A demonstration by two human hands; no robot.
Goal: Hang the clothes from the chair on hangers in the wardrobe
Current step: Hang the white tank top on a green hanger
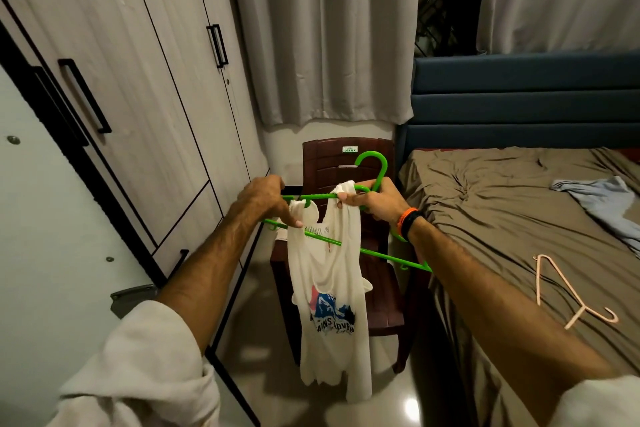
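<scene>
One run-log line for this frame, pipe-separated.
step: fitting white top on green hanger | left hand: pinching top | right hand: holding hanger | wardrobe: shut

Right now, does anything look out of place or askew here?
The shirt hangs lopsided on the tilted green hanger. A pink hanger and a blue cloth lie loose on the bed.

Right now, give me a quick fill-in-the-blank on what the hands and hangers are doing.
1. Both hands are fitting a white T-shirt onto a ____ hanger.
2. The right hand grips the hanger just below its ____.
3. A spare pink hanger lies on the ____.
4. The dark chair stands between wardrobe and ____.

Missing words: green; hook; bed; bed
</scene>
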